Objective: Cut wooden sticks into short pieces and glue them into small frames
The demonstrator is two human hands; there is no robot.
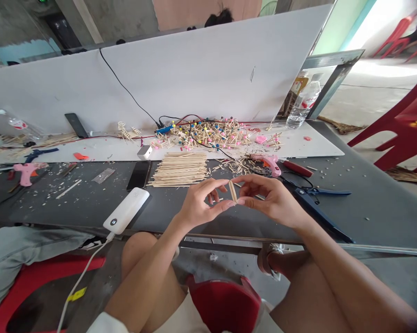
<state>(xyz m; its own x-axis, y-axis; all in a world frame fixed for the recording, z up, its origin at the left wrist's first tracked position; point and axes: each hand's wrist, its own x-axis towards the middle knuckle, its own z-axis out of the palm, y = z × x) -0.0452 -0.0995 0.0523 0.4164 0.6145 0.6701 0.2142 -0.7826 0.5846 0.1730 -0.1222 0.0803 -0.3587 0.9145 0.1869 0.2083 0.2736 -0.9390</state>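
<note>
Between my two hands, just above the table's front part, are short wooden sticks (233, 192) lying side by side and standing nearly upright. My left hand (208, 199) pinches them from the left, thumb at the lower end and index finger at the upper end. From the other side my right hand (264, 196) grips the same ends with thumb and index finger. Behind the hands lies a flat stack of long thin wooden sticks (180, 169). Small cut stick pieces (241, 165) are scattered to its right, partly hidden by my right hand.
A pink glue gun (271, 164), a red-handled tool (297, 168) and a blue-handled cutter (312, 208) lie right. Farther back is a heap of sticks with coloured balls (208, 133). Leftward are a white power bank (127, 210), a phone (139, 175) and another pink glue gun (26, 173).
</note>
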